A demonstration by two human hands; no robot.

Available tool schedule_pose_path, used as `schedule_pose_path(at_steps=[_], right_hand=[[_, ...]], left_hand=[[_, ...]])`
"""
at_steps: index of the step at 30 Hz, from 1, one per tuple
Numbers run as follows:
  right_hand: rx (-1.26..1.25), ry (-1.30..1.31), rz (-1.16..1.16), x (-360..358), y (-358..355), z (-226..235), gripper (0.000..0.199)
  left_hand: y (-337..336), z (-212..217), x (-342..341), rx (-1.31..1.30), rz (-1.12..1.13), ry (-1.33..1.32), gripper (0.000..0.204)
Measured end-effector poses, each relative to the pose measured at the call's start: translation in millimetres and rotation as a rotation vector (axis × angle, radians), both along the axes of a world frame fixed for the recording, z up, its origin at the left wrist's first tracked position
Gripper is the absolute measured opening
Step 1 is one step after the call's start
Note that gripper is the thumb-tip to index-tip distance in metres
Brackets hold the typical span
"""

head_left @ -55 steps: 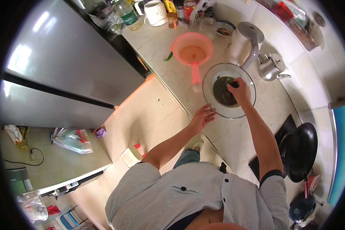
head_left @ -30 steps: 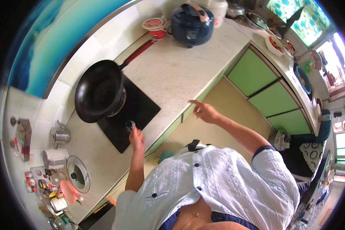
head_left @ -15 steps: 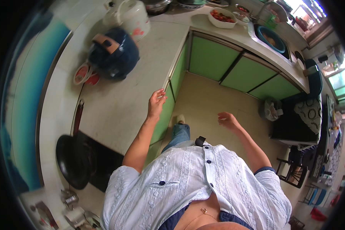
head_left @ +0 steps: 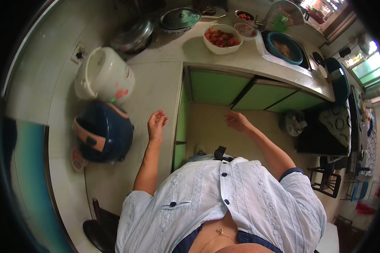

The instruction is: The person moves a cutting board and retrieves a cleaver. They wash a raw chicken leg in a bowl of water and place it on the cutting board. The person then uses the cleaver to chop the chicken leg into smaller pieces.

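Note:
My left hand (head_left: 156, 125) hangs above the edge of the pale countertop (head_left: 147, 88), empty, with its fingers loosely bent and apart. Nearest to it on the left stands a dark blue rice cooker (head_left: 109, 133) with a tan handle. Behind that cooker is a white cooker (head_left: 107, 76) with a floral print. My right hand (head_left: 237, 122) is held over the floor, in front of the green cabinet doors (head_left: 261, 95). Its fingers are loosely stretched, slightly blurred, and nothing shows in them.
On the far counter sit a white bowl of red fruit (head_left: 222, 39), smaller bowls (head_left: 245, 30), and lidded pots (head_left: 179, 19). A blue basin (head_left: 285, 48) rests in the sink. A bagged bin (head_left: 294, 123) stands at the right. A black wok (head_left: 99, 236) lies at lower left.
I have moved forward along the counter. The cookers and the far counter are nearer, and the wok has slid toward the lower edge. Both hands stay empty.

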State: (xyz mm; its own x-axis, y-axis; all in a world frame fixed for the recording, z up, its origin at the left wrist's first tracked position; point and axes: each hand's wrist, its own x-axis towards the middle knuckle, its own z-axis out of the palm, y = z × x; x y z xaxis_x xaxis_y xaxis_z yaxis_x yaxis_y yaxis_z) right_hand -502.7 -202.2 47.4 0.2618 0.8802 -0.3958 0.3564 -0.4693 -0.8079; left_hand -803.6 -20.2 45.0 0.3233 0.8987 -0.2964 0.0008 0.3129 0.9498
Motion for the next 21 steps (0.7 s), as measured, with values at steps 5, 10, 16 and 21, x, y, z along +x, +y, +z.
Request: schedule_pose_path(at_steps=[5, 10, 16, 21], right_hand=[[0.024, -0.027, 0.04, 49.3, 36.1, 14.3, 0.029], [0.018, 0.597, -0.128, 140.4, 58.6, -4.7, 0.032], [0.015, 0.521, -0.166, 212.9, 125.3, 13.5, 0.032], [0.003, 0.829, -0.341, 235.3, 200.8, 7.8, 0.05]], left_hand=[[46.7, 6.9, 56.5, -0.006, -0.074, -0.025, 0.022], [63.9, 3.7, 116.8, 0.008, -0.09, -0.078, 0.022], [76.2, -2.2, 172.0, -0.065, 0.028, -0.072, 0.023], [73.5, 9.7, 209.2, -0.092, 0.079, -0.055, 0.024]])
